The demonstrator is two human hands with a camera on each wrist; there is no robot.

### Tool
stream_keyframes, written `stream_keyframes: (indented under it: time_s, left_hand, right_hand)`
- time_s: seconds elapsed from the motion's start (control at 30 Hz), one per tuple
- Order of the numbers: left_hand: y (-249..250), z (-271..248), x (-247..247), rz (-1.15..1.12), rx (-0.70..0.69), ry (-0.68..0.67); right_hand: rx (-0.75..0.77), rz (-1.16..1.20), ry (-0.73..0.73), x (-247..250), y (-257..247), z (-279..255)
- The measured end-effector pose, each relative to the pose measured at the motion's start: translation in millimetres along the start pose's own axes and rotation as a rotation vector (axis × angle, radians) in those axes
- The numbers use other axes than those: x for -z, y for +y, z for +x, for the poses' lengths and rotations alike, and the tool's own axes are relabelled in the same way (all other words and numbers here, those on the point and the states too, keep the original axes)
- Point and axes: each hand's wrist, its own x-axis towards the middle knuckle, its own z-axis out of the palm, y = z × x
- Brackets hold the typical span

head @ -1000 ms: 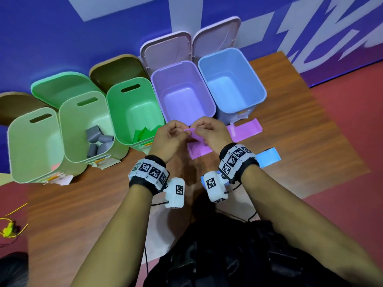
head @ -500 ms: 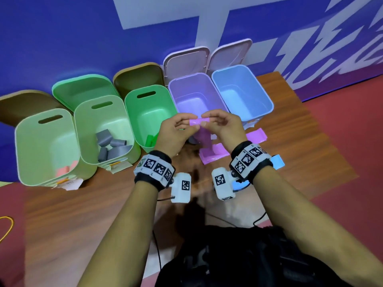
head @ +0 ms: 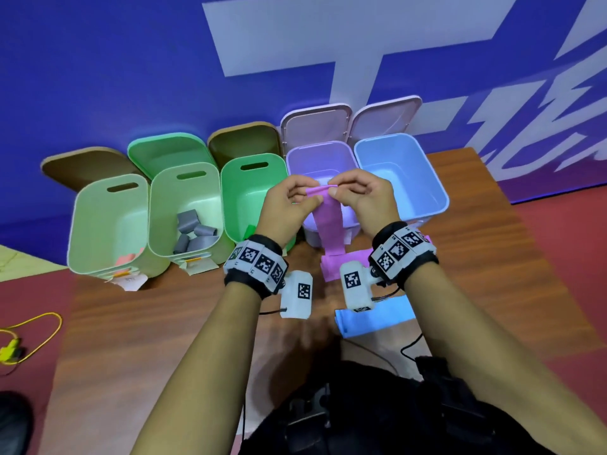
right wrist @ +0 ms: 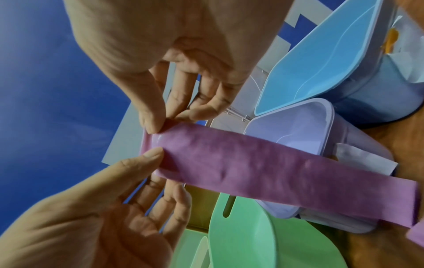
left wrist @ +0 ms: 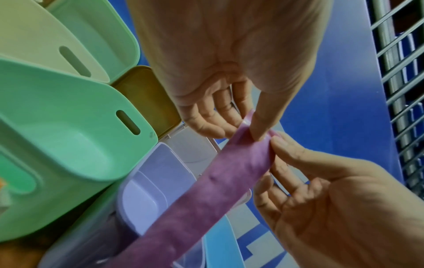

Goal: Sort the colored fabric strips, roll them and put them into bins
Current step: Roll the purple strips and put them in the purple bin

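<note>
A purple fabric strip hangs from both hands above the table, in front of the purple bin. My left hand pinches the strip's top end at its left corner, and my right hand pinches the right corner. The top edge is curled over into a small fold between the fingertips. In the left wrist view the strip runs down from the thumb. Its lower end lies folded on the table. A blue strip lies flat near my right wrist.
A row of open bins stands against the blue wall: a pale green bin with pink pieces, a light green bin with several grey rolls, a green bin, then the purple one and a blue bin. A yellow cable lies left of the table.
Both hands have risen from just above the table to the level of the purple bin's rim, lifting the strip's end so more of it hangs free.
</note>
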Motion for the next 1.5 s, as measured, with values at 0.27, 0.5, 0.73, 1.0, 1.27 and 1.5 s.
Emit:
stream_keyframes:
  time_s: [0.27, 0.5, 0.73, 1.0, 1.27, 1.5]
  left_hand:
    - [4, -15, -31, -0.004, -0.038, 0.056]
    - [2, -25, -41, 0.016, -0.08, 0.07]
    - [11, -18, -38, -0.001, -0.132, 0.065]
    - [10, -12, -28, 0.01, -0.113, 0.027]
    - [14, -12, -21, -0.075, 0.03, -0.054]
    - [10, -8, -23, -0.045, -0.004, -0.014]
  right_hand:
    - [0.049, 0.061, -0.099, 31, 4, -6]
    - [0.084, 0.085, -0.104, 39, 9, -6]
    - [0.065, 0.119, -0.157, 38, 5, -9]
    - [0.015, 0.085, -0.123, 31, 4, -9]
    - [0.0, 0.098, -0.078, 30, 1, -6]
    - [-0.015, 0.103, -0.123, 32, -2, -5]
